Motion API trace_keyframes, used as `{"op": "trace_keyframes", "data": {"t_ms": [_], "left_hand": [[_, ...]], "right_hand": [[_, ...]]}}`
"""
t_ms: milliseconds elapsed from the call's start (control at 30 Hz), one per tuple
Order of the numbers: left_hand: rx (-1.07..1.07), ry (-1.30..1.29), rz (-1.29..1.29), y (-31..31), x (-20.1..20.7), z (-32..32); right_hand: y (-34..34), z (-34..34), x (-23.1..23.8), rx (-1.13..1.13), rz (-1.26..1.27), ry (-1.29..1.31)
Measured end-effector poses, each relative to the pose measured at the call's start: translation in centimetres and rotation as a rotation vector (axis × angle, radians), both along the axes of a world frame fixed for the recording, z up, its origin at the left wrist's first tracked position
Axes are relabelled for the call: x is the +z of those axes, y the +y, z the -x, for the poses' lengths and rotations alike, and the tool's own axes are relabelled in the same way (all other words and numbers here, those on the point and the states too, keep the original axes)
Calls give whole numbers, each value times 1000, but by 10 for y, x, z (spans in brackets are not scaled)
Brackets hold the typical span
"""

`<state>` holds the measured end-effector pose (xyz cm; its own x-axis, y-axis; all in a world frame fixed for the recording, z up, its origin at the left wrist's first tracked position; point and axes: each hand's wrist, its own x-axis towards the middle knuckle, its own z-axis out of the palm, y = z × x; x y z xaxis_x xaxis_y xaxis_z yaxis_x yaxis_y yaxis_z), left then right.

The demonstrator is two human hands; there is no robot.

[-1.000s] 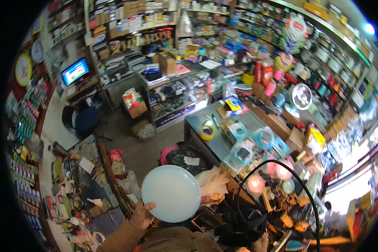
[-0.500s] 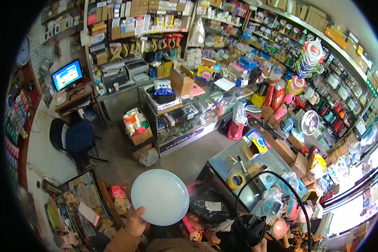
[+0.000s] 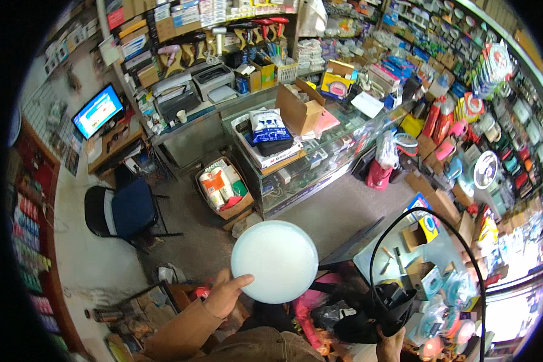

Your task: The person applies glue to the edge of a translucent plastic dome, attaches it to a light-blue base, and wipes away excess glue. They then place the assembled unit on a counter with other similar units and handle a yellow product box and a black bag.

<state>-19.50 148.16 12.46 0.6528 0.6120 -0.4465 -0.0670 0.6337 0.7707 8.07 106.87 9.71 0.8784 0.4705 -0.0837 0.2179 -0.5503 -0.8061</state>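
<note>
My left hand (image 3: 226,292) is closed on the edge of a round white lamp cover (image 3: 274,262), thumb on its face, fingers behind it. It looks like a shallow, frosted disc and is held in front of me. To the right, my right hand (image 3: 390,347) shows only partly at the lower edge, against a black thing (image 3: 393,308) from which a large thin black loop (image 3: 482,265) arches up. The kind of this black thing is unclear, and the right fingers are mostly hidden beneath it. Pink cloth (image 3: 308,311) and black plastic lie between the two.
A glass counter (image 3: 262,187) stands ahead, with an open carton (image 3: 301,108) on it. A box of packages (image 3: 223,190) sits on the floor beside it. A blue chair (image 3: 133,208) is at left. On the right, a glass-topped table (image 3: 368,259) bears tools and bagged goods.
My view has turned left and forward. The white lamp cover, still in my left hand, and the black thing both appear further right. The right hand shows more.
</note>
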Motion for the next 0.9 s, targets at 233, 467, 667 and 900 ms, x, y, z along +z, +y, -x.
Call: {"op": "trace_keyframes", "data": {"t_ms": [233,467,667,900], "left_hand": [[-161,-26,-124,117,-1,-125],[-219,-28,-128,231,-5,-257],[-154,-143,225,298,-23,-368],[-171,-184,486,357,-51,-513]], "right_hand": [[65,-34,-44,202,473,-309],[175,-132,-40,124,391,-237],[272,-228,-3,-298,-225,366],[362,-337,24,-490,-259,374]]}}
